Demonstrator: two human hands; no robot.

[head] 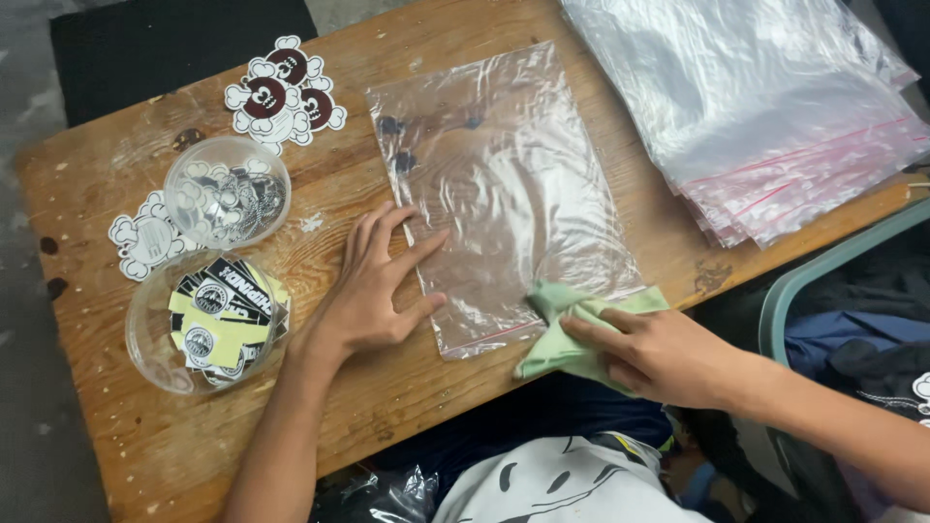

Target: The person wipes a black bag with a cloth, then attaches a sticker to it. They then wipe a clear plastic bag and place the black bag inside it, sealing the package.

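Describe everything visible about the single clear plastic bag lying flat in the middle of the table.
The clear, rectangular zip-top plastic bag lies flat and crinkled on the worn wooden table, its thin red seal line at the near end. It looks empty and glossy. The left hand presses its near left edge with spread fingers. The right hand holds a crumpled pale green cloth against its near right corner.

A single head-worn camera looks steeply down from close above the worn wooden surface [136, 436], facing away from the wearer's body; the surface's near edge and the wearer's lap fill the bottom
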